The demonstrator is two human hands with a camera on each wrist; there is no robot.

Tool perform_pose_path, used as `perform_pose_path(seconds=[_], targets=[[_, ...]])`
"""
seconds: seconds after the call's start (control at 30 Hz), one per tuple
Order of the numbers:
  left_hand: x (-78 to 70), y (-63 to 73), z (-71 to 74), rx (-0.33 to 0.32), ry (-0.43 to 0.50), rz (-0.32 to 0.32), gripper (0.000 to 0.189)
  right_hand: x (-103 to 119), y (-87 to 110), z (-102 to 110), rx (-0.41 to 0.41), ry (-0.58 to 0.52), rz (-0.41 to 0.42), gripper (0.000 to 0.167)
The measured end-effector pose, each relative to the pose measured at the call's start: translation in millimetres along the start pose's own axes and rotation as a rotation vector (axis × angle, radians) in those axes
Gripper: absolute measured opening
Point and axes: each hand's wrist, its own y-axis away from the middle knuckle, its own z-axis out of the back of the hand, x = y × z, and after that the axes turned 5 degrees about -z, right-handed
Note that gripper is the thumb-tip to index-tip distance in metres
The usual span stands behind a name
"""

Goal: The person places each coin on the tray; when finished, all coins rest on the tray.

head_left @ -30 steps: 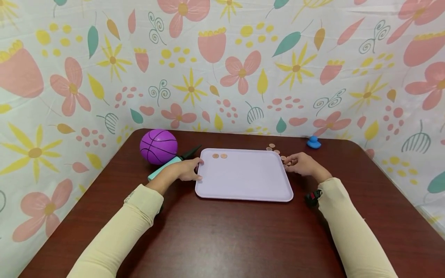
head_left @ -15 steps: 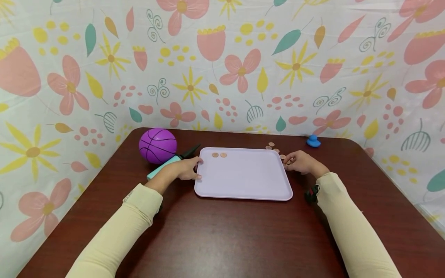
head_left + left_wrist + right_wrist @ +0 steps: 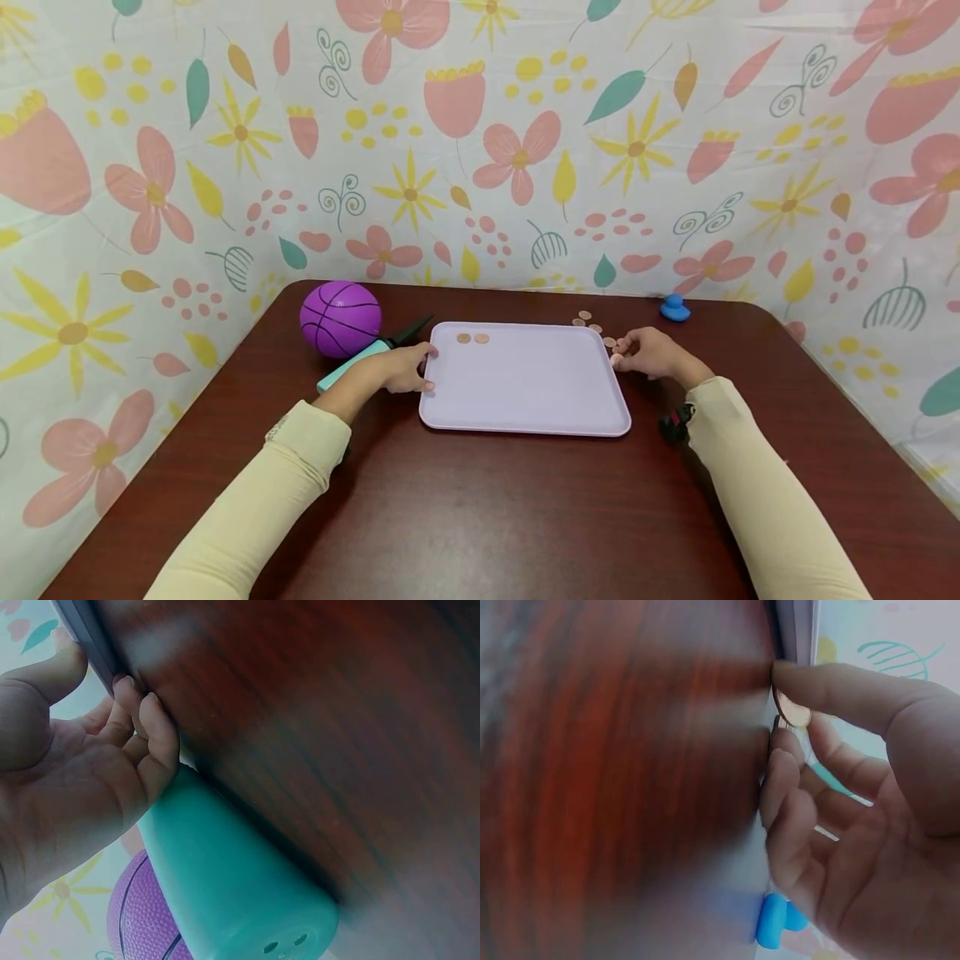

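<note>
A pale lilac tray (image 3: 528, 383) lies on the table, with two copper coins (image 3: 472, 338) in its far left corner. My left hand (image 3: 405, 367) holds the tray's left rim; its thumb and fingers meet the edge in the left wrist view. Just off the tray's right side, my right hand (image 3: 651, 353) pinches a copper coin (image 3: 793, 711) between thumb and fingertips, tipped up on edge. More loose coins (image 3: 584, 316) trail along the table by the tray's far right corner, some partly hidden by the right fingers.
A purple ball (image 3: 341, 319) with black lines sits at the back left. Beside it, under the left forearm, lies a turquoise-bodied object (image 3: 232, 862) with a black tapered end. A blue toy duck (image 3: 675, 308) stands at the back right, before a flowered cloth (image 3: 480, 167).
The right fingers have tipped up a coin beside the tray's right rim, so its face now shows. My left hand keeps its place on the tray.
</note>
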Motion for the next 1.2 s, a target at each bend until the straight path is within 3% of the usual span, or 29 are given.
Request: perform_pose_path(seconds=[0.13, 0.57, 0.87, 1.03, 1.2], targets=[[1.5, -0.5, -1.6, -0.005, 0.010, 0.003, 0.062, -0.6, 0.3, 0.4, -0.022, -0.002, 0.034, 0.026], [1.4, -1.0, -1.8, 0.000, 0.014, 0.012, 0.063, 0.1, 0.6, 3.5, 0.062, 0.017, 0.030, 0.036], [1.0, 1.6, -0.7, 0.005, 0.028, 0.024, 0.064, -2.3, -1.2, 0.7, -0.020, 0.171, 0.153, 0.030], [-0.2, 0.9, 0.1, 0.002, -0.015, 0.003, 0.063, -1.0, -1.4, 0.5, -0.043, 0.220, 0.152, 0.026], [0.5, -0.6, -1.1, 0.015, 0.030, 0.018, 0.064, 3.0, 2.0, 0.8, -0.021, 0.243, 0.149, 0.030]])
